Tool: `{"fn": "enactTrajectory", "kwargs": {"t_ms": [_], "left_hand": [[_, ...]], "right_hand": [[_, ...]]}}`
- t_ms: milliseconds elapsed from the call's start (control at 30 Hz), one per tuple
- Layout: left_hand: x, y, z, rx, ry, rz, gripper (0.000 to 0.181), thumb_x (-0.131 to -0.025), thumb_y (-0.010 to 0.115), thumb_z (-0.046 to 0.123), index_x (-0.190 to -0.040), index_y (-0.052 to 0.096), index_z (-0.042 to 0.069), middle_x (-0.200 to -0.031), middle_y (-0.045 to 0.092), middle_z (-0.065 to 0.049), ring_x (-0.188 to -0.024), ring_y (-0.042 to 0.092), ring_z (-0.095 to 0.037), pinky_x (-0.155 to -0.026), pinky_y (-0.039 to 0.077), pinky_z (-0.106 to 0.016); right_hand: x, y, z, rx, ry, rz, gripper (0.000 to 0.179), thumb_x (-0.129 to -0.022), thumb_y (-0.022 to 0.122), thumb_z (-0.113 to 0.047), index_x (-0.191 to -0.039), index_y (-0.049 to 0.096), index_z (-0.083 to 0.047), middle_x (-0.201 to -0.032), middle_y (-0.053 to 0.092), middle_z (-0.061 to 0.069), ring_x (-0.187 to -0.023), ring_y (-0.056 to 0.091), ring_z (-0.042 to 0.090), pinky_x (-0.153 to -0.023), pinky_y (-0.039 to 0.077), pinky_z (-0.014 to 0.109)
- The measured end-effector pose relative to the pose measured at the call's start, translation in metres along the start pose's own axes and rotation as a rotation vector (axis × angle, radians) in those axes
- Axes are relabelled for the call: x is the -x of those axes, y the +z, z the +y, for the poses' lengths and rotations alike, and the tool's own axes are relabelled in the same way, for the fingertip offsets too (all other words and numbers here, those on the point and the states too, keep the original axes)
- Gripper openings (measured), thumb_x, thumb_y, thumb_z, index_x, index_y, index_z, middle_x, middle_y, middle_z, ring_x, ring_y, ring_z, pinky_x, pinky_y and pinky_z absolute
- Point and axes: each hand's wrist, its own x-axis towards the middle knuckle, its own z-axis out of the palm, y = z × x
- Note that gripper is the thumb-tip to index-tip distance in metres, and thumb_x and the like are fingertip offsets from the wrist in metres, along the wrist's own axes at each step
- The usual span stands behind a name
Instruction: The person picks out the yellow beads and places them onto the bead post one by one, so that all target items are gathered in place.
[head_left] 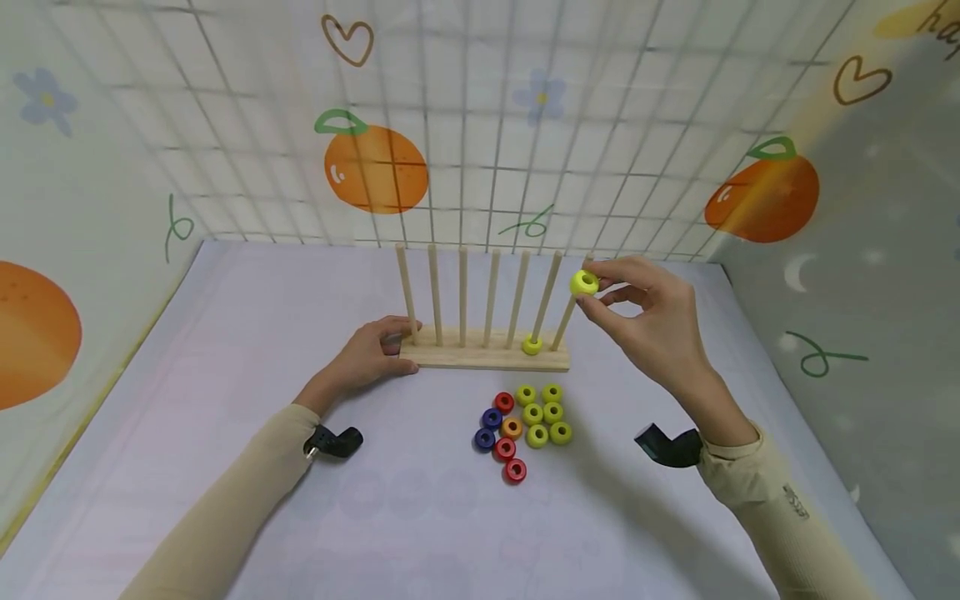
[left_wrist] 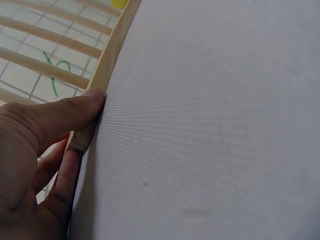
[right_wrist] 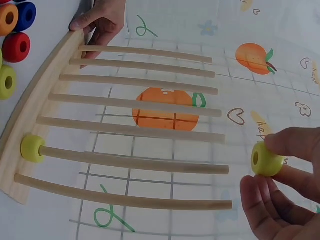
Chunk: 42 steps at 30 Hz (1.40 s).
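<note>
A wooden peg rack (head_left: 480, 358) with a row of upright pegs stands on the table. My left hand (head_left: 363, 354) grips the left end of its base, thumb at the front edge and fingers behind, as the left wrist view shows. Between thumb and fingertips my right hand (head_left: 663, 321) pinches a yellow bead (head_left: 577, 288). In the right wrist view this held bead (right_wrist: 273, 160) is off the pegs, a little beyond their tips, near the rightmost ones. Another yellow bead (right_wrist: 31, 149) sits at the bottom of the second peg from the right.
Loose beads lie in front of the rack: several yellow beads (head_left: 529, 439), red beads (head_left: 507, 479), two blue beads (head_left: 480, 446) and an orange bead (head_left: 506, 432). Behind the rack rises a gridded curtain (head_left: 465, 108) printed with oranges. Black wrist cameras (head_left: 667, 448) sit on both sleeves.
</note>
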Motion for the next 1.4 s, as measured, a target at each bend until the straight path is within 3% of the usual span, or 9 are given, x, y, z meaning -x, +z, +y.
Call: {"fn": "enactTrajectory", "kwargs": {"t_ms": [567,733,1167,1400], "left_hand": [[-0.001,0.001,-0.004,0.023,-0.005,0.010,0.067,-0.080,0.086,0.010,-0.140,0.057,0.004,-0.148,0.046,-0.008,-0.134,0.047,-0.029,-0.103,0.048,-0.037],[0.000,0.003,-0.004,0.027,-0.024,-0.003,0.069,-0.080,0.085,0.009,-0.142,0.055,0.003,-0.151,0.042,-0.011,-0.133,0.048,-0.031,-0.100,0.050,-0.031],[0.000,0.001,0.000,0.010,-0.019,0.015,0.067,-0.080,0.085,0.009,-0.141,0.056,0.003,-0.149,0.044,-0.010,-0.134,0.047,-0.029,-0.103,0.048,-0.032],[0.001,0.002,0.001,0.007,-0.019,0.029,0.068,-0.080,0.086,0.008,-0.140,0.056,0.002,-0.149,0.044,-0.012,-0.134,0.046,-0.032,-0.105,0.047,-0.034]], "right_hand": [[-0.020,0.009,0.002,0.036,-0.049,-0.001,0.036,-0.079,0.081,0.006,-0.114,0.073,0.001,-0.103,0.069,0.006,-0.093,0.061,0.015,-0.073,0.058,0.021],[-0.023,0.012,0.006,0.061,-0.034,0.003,0.036,-0.080,0.081,0.006,-0.114,0.074,0.000,-0.102,0.068,0.007,-0.090,0.061,0.019,-0.073,0.056,0.018],[-0.032,0.018,0.014,0.068,0.030,-0.024,0.034,-0.082,0.081,-0.001,-0.116,0.074,-0.003,-0.101,0.068,0.004,-0.089,0.057,0.011,-0.070,0.056,0.016],[-0.037,0.017,0.020,0.083,0.031,-0.018,0.032,-0.083,0.079,0.001,-0.115,0.074,-0.001,-0.098,0.067,0.005,-0.087,0.058,0.014,-0.069,0.055,0.015]]}}
